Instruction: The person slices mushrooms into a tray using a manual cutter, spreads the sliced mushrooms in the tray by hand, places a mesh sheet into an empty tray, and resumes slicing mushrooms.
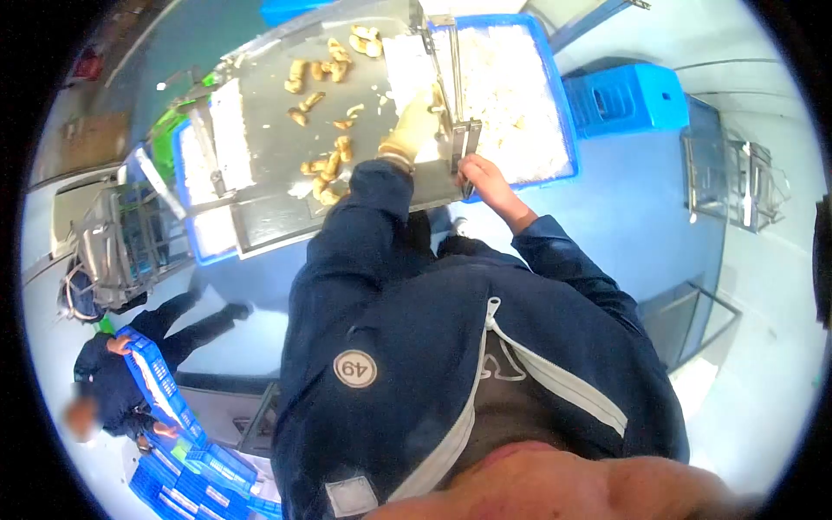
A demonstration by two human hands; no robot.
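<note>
My left hand (418, 127), in a pale glove, reaches over the right part of a grey metal tray (282, 165). Its fingers are washed out by glare beside a metal frame (453, 78), so what they hold is unclear. Bare and closed, my right hand (488, 180) has its fingers around the lower end of a dark metal bracket (466, 140) at the tray's front right corner. Brown mushrooms (325, 173) lie in loose groups on the tray, with white scraps between them.
Right of the tray is a blue-rimmed crate (565, 130) of white pieces; another blue-rimmed crate (184, 160) stands left. A blue plastic stool (626, 97) is at the upper right. At the lower left, a person (108, 368) holds a blue crate (160, 381) above stacked blue crates (169, 485).
</note>
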